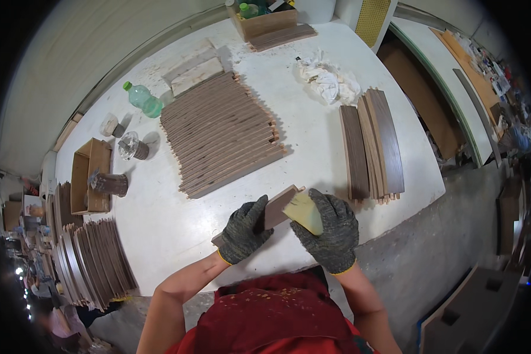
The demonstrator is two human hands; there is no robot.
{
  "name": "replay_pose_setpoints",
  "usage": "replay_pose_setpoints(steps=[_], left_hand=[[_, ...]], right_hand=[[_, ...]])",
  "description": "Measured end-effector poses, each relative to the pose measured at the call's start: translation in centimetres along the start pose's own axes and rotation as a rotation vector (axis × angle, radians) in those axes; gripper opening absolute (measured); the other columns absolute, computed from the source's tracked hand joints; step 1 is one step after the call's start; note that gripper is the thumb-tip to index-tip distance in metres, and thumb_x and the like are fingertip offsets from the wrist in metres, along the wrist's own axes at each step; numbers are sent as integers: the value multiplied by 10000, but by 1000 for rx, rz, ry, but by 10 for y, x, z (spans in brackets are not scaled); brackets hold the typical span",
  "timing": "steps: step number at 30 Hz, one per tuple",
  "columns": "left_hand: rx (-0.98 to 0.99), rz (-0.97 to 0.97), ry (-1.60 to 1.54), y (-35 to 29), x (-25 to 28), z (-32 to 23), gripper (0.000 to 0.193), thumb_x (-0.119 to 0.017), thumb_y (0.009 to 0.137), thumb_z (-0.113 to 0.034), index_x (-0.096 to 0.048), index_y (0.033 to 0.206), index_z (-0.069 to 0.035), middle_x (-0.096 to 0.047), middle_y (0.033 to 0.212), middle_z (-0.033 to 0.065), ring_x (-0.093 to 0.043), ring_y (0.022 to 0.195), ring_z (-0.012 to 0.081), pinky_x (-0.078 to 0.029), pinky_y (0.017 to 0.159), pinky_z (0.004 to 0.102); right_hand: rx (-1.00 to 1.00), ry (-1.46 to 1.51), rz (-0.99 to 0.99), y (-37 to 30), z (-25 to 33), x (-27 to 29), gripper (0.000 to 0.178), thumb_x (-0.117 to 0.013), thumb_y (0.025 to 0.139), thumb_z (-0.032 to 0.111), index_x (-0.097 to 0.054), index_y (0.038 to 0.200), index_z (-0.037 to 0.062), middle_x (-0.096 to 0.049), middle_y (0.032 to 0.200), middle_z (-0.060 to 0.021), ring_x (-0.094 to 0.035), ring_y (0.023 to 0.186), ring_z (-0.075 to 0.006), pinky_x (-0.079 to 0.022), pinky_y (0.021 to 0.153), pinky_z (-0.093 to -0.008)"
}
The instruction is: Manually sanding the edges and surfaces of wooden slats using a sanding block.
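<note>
My left hand point(245, 230), in a dark grey knit glove, is closed around a short brown wooden slat point(279, 207) at the near edge of the white table point(230, 200). The slat slants up to the right and has a small pale tenon at its far end. In my right hand point(330, 229), gloved the same way, is a pale yellow sponge-like pad point(304, 212) with dark smudges. The pad is beside the slat's far end; whether they touch I cannot tell. Beyond my hands lies a wide row of similar slats point(224, 135), packed side by side.
More slats point(357, 150) lie at the right, and a slat stack point(94, 259) is at the near left. Along the left are a cardboard box point(82, 194), a brown jar point(112, 184), a smeared cup point(133, 146) and a green bottle point(143, 100). White rags point(327, 79) lie at the back right.
</note>
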State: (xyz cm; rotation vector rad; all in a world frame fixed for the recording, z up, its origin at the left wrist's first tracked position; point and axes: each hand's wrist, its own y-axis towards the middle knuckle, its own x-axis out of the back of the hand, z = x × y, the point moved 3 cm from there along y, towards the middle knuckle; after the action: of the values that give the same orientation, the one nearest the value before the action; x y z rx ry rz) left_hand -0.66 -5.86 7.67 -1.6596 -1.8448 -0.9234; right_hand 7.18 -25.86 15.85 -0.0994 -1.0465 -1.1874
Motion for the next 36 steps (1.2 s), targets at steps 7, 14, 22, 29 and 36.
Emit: replay_pose_setpoints(steps=[7, 14, 22, 29, 36], left_hand=[[-47, -75, 21, -6, 1, 2, 864, -847, 660, -127, -456, 1425, -33, -620, 986, 180, -632, 812, 361, -540, 707, 435], [39, -42, -27, -9, 0, 5, 826, -820, 680, -136, -474, 1427, -71, -625, 1080, 167, -630, 894, 360, -531, 775, 454], [14, -103, 106, -10, 7, 9, 844, -851, 631, -121, -498, 1395, -54, -609, 979, 155, -616, 841, 339, -528, 732, 435], [14, -114, 22, -3, 19, 4, 839, -842, 639, -111, -486, 1395, -31, -612, 974, 169, -615, 845, 352, -522, 714, 431], [-41, -90, 26, -8, 1, 2, 826, -809, 663, -124, -478, 1418, -71, -620, 1002, 163, -625, 849, 356, -526, 734, 458]], right_hand=[[34, -129, 8, 12, 10, -12, 615, -808, 744, 332, -618, 1266, 68, -655, 1049, -142, -637, 929, -324, -534, 785, -444], [-36, -92, 40, 24, 16, -14, 593, -810, 741, 324, -626, 1242, 64, -657, 1047, -145, -642, 933, -332, -535, 799, -447], [-54, -142, 192, 4, 5, -11, 515, -779, 744, 336, -638, 1176, 95, -642, 1015, -113, -639, 893, -326, -524, 775, -453], [-144, -32, 52, -8, -3, 15, 623, -859, 699, 335, -644, 1226, 82, -675, 1049, -150, -653, 937, -339, -535, 819, -437], [-30, -137, 57, 23, 22, 1, 588, -827, 730, 322, -637, 1233, 83, -657, 1051, -139, -640, 929, -331, -532, 806, -434]])
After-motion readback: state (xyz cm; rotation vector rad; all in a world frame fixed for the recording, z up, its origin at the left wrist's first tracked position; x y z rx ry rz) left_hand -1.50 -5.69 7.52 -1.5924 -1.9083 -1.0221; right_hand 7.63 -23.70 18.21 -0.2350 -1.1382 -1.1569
